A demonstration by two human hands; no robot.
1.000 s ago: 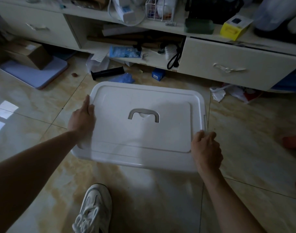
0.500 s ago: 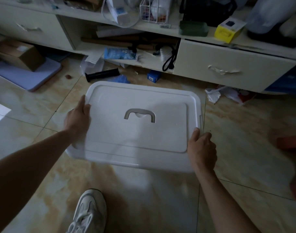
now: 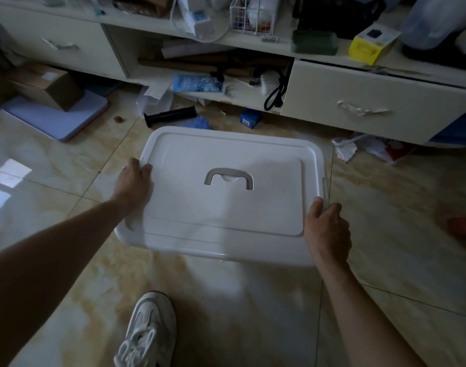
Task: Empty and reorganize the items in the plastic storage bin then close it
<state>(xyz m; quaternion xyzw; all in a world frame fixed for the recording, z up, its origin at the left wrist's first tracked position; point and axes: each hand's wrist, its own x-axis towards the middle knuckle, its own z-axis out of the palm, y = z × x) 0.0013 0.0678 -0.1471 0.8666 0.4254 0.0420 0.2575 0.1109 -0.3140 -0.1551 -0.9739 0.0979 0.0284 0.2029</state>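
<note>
A white plastic storage bin [image 3: 221, 250] stands on the tiled floor in the middle of the view, its white lid [image 3: 226, 197] on top with a grey handle [image 3: 228, 178] set into the middle. My left hand [image 3: 132, 181] grips the lid's left edge, thumb on top. My right hand [image 3: 327, 226] grips the lid's right front corner, fingers curled over the rim. What the bin holds is hidden under the lid.
A cream cabinet [image 3: 369, 102] with drawers and a cluttered open shelf runs along the back. On the floor lie a black tube [image 3: 170, 116], a blue box [image 3: 250, 119], crumpled paper [image 3: 359, 149] and a cardboard box [image 3: 46, 84] on a lilac board. My white shoe [image 3: 147, 332] is below the bin.
My left hand has slid from beside the lid's edge onto it, thumb over the top. My right hand has shifted slightly on the right corner. The bin has stayed in place.
</note>
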